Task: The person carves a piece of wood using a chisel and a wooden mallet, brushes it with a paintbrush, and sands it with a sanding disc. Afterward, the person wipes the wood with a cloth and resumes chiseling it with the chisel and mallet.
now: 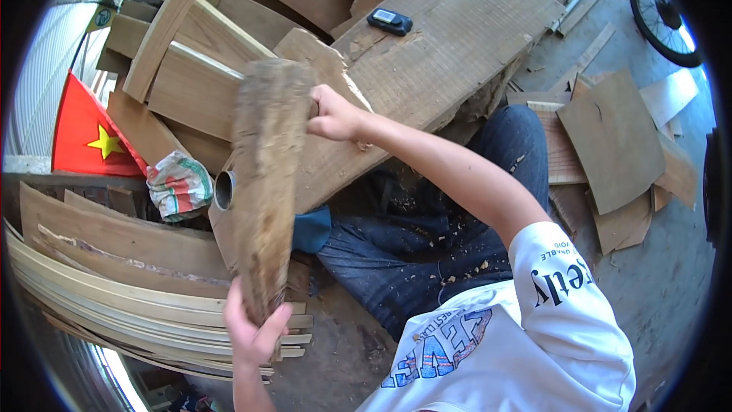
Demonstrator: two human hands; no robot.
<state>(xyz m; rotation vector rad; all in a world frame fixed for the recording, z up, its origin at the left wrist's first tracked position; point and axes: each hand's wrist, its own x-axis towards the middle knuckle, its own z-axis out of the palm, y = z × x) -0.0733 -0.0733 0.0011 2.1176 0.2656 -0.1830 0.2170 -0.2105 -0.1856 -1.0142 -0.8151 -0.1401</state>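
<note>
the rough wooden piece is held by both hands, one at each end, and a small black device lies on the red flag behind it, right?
Not quite. The head view shows the left hand and right hand gripping the rough wooden piece at its two ends, but the small black device lies on the wide wooden plank, not on the red flag.

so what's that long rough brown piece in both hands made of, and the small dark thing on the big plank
The long rough brown piece, gripped by the left hand and right hand, looks like raw weathered wood: coarse, grey-brown, unfinished. The small dark block on the big pale plank looks like smooth plastic, though it is too small to tell for sure.
</note>
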